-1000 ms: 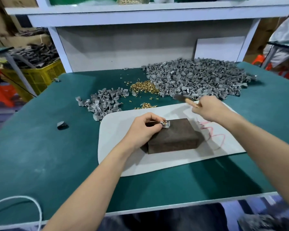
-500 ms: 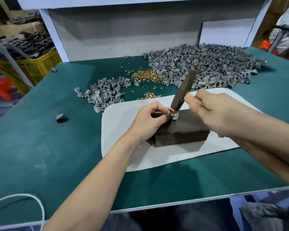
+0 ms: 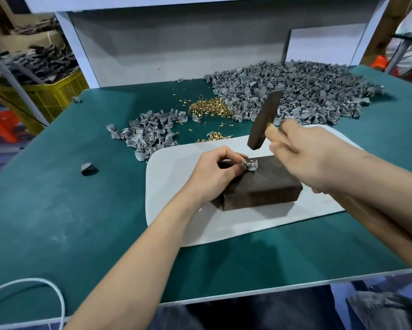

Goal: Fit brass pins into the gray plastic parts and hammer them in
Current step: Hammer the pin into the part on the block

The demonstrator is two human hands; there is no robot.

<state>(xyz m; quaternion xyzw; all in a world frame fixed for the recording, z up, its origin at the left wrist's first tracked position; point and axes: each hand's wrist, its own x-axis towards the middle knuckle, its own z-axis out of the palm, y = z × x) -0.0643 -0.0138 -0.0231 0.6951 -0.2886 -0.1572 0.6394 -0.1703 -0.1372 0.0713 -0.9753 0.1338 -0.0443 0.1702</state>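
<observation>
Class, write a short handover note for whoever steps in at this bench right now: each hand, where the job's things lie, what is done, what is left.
Left hand pinches a small gray plastic part, brass pin in it, on the dark brown rectangular block.
Right hand grips the wooden-handled hammer, its dark head above the part, not touching.
Loose brass pins and the large heap of gray parts lie behind the white mat; a smaller gray heap left of them.
Done: pin fitted.
Left: strike it, then work through the heap.
</observation>
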